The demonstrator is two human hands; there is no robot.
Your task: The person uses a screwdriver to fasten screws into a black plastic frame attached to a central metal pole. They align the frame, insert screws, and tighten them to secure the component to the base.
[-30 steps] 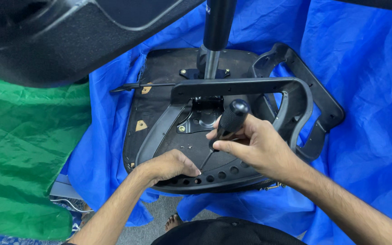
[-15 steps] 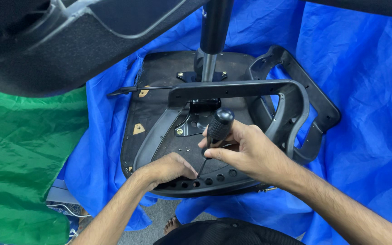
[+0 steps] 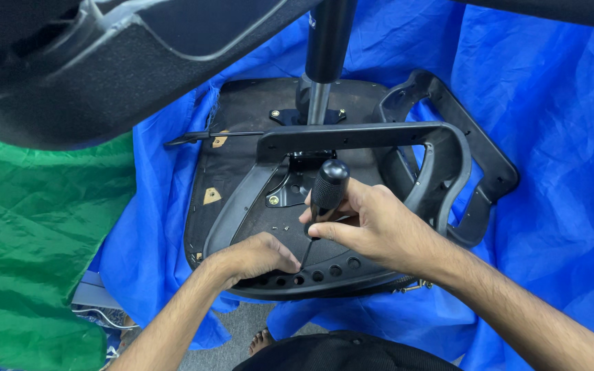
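I am gripping a screwdriver (image 3: 323,199) in my right hand (image 3: 372,230), fingers wrapped around the lower part of its black knurled handle and pinching where the thin shaft leaves it. The tool is leaning: its rounded butt is rising above and slightly beyond my knuckles, while the shaft is running down and toward me, its tip pointing at the row of round holes along the near rim of the upturned chair seat base (image 3: 242,148), just beside my left fingertips. Its long axis is therefore running from far-high to near-low, tilted a little leftward. I am judging the screwdriver to be light and rigid, the textured handle giving a sure hold, so the handle is the place to take it; the bare shaft looks slim and slippery. My left hand (image 3: 256,257) is lying curled, palm down, on the seat rim, pressing it without holding anything that I can see. The black armrest frame (image 3: 407,137) is arching just beyond my right hand, and blue cloth (image 3: 551,124) is spreading beneath everything.
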